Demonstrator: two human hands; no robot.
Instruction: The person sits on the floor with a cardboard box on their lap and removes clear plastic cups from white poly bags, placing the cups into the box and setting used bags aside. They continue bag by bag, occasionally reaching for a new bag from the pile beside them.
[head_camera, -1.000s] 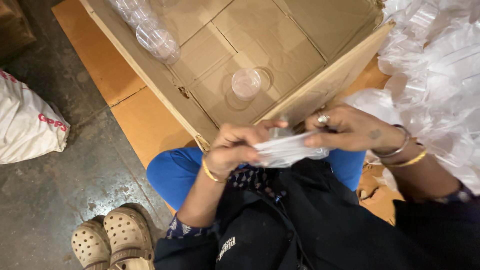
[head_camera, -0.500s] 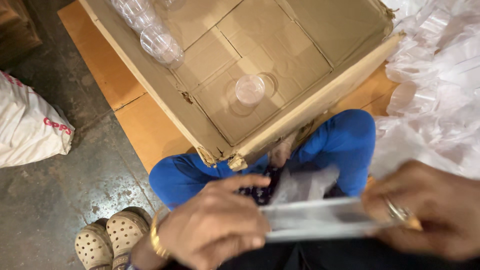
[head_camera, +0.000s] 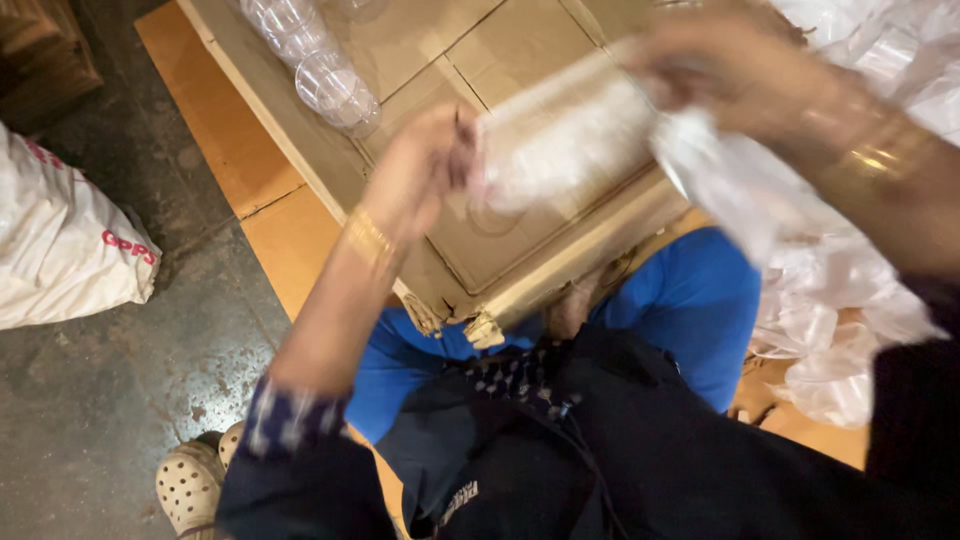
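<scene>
Both my hands hold a clear plastic sleeve (head_camera: 565, 150) stretched between them over an open cardboard box (head_camera: 290, 120). My left hand (head_camera: 425, 165), with a gold bangle at the wrist, grips the sleeve's left end. My right hand (head_camera: 720, 75), blurred by motion and also wearing bangles, grips its right end, where the plastic trails down. A stack of clear plastic cups (head_camera: 315, 65) lies in the box at its upper left. A single clear cup on the box floor is mostly hidden behind the sleeve.
A heap of clear plastic bags (head_camera: 850, 290) lies at the right. A white sack (head_camera: 60, 240) sits on the concrete floor at the left. Flat cardboard (head_camera: 215, 150) lies under the box. My blue-clad knees (head_camera: 700, 300) and a pale clog (head_camera: 190, 485) are below.
My hands have risen from my lap to above the box, carrying the plastic sleeve with them and holding it stretched out. The view has tilted slightly.
</scene>
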